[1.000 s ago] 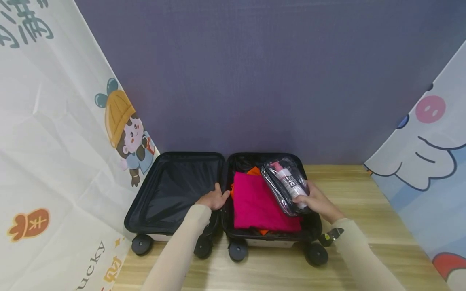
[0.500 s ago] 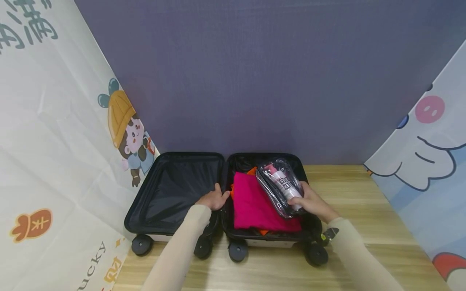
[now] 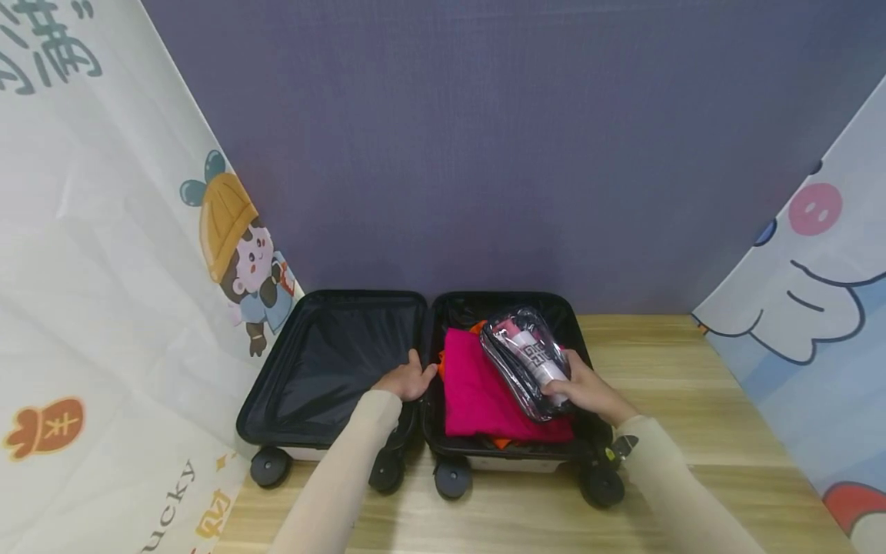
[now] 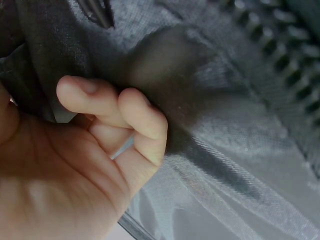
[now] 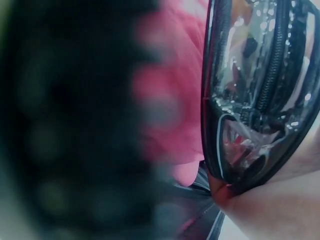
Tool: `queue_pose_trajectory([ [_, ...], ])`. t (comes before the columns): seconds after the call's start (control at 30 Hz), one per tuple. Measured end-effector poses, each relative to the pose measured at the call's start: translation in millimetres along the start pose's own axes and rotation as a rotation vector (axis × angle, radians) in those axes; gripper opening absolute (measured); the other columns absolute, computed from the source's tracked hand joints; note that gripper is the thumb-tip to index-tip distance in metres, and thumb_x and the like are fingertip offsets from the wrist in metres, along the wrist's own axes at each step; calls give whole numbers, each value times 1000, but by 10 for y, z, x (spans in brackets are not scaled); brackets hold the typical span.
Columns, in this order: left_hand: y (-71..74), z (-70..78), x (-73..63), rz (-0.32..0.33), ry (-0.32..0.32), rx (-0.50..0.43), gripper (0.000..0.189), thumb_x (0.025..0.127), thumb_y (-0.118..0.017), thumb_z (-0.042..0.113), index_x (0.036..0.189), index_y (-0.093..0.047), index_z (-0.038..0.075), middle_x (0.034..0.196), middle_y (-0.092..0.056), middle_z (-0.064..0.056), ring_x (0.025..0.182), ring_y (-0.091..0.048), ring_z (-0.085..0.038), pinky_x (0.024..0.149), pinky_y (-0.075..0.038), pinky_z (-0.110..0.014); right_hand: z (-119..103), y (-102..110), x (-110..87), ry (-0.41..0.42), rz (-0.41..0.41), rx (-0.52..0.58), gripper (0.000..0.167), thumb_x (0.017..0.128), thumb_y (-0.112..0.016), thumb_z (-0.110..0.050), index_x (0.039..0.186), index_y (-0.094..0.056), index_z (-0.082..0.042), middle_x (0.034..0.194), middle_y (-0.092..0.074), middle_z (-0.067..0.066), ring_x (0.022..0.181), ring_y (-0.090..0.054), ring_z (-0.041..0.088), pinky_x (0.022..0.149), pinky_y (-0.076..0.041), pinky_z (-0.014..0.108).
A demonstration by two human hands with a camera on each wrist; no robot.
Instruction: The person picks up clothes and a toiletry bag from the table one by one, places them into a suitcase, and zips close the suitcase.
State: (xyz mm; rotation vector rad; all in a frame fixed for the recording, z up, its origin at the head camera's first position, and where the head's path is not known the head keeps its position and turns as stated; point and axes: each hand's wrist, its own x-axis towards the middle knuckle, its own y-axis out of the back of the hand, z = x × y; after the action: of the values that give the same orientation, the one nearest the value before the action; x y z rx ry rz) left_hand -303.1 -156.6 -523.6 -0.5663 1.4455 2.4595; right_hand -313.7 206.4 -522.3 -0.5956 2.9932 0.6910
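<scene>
In the head view an open black-lined suitcase [image 3: 332,369] lies with its two halves side by side. My right hand [image 3: 588,391] grips the lower right end of a clear, black-edged zip toiletry bag [image 3: 507,362], tilted over the right half. A white pump bottle [image 3: 536,356] with a pink top shows through its plastic. Under the bag lies folded bright pink cloth [image 3: 474,400]. My left hand [image 3: 404,379] rests at the inner edge between the halves. In the left wrist view its fingers [image 4: 145,117] are loosely curled beside the dark lining, holding nothing.
Orange cloth [image 3: 501,442] peeks out around the pink cloth. Black wheels [image 3: 453,478] stick out from the suitcase's near side. A wooden surface [image 3: 671,400] lies beneath, with a dark panel [image 3: 443,154] behind and printed sheets [image 3: 124,269] at both sides.
My right hand has carried the toiletry bag left and slightly toward me, farther over the pink cloth. My left hand has stayed at the inner edge.
</scene>
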Motion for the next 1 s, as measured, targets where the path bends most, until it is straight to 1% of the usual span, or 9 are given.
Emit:
queue_pose_trajectory([
  [0.17,-15,56,59,7,7,-1,83,108,-29,56,164,-1,1,158,-44,-23,146,-44,-37,120,-36,-48,27,78,77,-7,-41,-8,86,84,-76,-16,148,-24,10,128,-51,26,108,-58,27,87,-52,26],
  [0.33,-27,112,115,8,17,-17,83,108,-29,56,164,-1,1,157,-45,-24,146,-45,-38,119,-37,-49,50,146,134,-2,-78,-41,87,85,-77,-19,149,-25,9,131,-50,25,112,-56,28,91,-49,30],
  [0.53,-33,177,158,9,26,-31,83,108,-29,56,164,0,1,156,-46,-24,145,-46,-39,118,-37,-50,125,216,203,-27,-137,-92,75,90,-76,-28,141,-32,6,126,-55,22,111,-57,27,93,-48,33],
  [0.67,-36,177,145,10,24,-31,83,108,-29,56,164,-1,2,157,-45,-23,145,-45,-38,118,-37,-50,213,212,222,-52,-179,-102,74,92,-75,-32,140,-32,5,125,-54,19,110,-56,22,94,-46,30],
  [0.73,-29,181,130,13,23,-30,83,108,-29,57,164,-1,2,157,-45,-24,145,-45,-39,118,-37,-50,248,211,236,-36,-197,-68,71,91,-76,-30,139,-36,5,124,-56,19,108,-58,22,93,-48,29],
  [0.8,-22,187,114,15,19,-25,84,108,-29,57,164,-1,2,157,-45,-24,145,-45,-39,118,-37,-50,266,210,250,5,-214,-41,69,91,-77,-27,139,-39,6,123,-58,21,107,-61,24,93,-51,31],
  [0.9,-11,196,93,16,17,-22,84,108,-29,57,164,-1,2,158,-44,-23,146,-45,-38,119,-37,-49,269,212,255,24,-213,-48,76,89,-78,-28,143,-38,7,128,-57,24,112,-61,28,99,-50,39],
  [1.0,-9,202,90,16,11,-23,83,108,-29,57,164,-1,2,159,-43,-22,146,-44,-38,119,-37,-49,259,225,242,-17,-180,-137,91,89,-78,-38,151,-28,7,135,-49,25,120,-53,31,106,-46,49],
])
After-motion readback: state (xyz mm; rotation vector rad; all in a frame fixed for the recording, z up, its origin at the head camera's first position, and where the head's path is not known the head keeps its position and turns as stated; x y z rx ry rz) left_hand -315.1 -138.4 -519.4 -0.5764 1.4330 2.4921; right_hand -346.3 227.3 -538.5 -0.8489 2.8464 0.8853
